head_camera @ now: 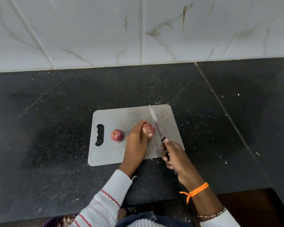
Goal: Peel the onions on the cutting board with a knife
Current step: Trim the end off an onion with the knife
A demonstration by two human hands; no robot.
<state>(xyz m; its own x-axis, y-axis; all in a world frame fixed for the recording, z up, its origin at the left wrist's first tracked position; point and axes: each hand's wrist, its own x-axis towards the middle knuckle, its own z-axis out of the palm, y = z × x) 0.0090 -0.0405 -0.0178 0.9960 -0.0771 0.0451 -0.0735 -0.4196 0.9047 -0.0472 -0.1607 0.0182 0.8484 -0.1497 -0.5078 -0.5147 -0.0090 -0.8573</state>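
A grey cutting board (115,151) with a handle slot at its left lies on the black counter. My left hand (137,140) grips a red onion (147,129) near the board's middle, holding it down on its side. My right hand (174,157) holds a knife by its dark handle; the knife blade (155,122) points away from me and lies against the right end of that onion. A second red onion (117,135) sits alone on the board to the left, apart from both hands.
The black stone counter (56,128) stretches around the board, with small white specks on it. A marble-patterned tiled wall (138,30) rises behind it. The counter's front edge runs near my body, with a step at the lower right.
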